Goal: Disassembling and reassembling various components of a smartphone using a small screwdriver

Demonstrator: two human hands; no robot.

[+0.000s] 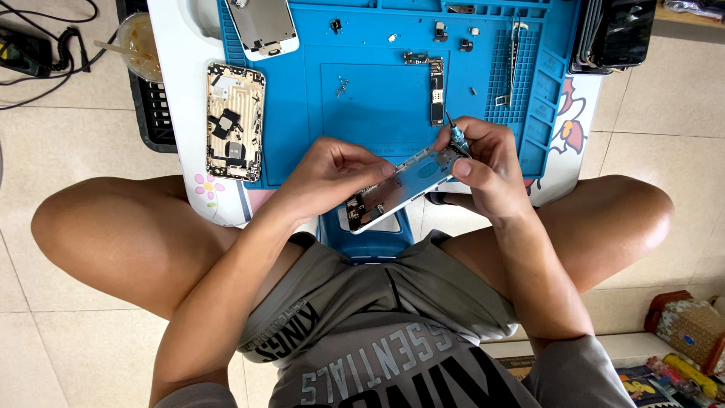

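Silver phone frame point(400, 187) is gripped by left hand point(328, 175); small screwdriver point(455, 134) is pinched in right hand point(487, 166) w/ tip at frame's top, over blue mat point(302, 113).

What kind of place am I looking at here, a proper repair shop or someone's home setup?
Likely an informal phone-repair spot on a tiled floor: a blue repair mat on a low table, loose phone parts such as an opened gold phone housing, and a logic board.

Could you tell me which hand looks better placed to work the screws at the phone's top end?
Probably the right hand: it holds the screwdriver at that end, while the left hand steadies the phone.
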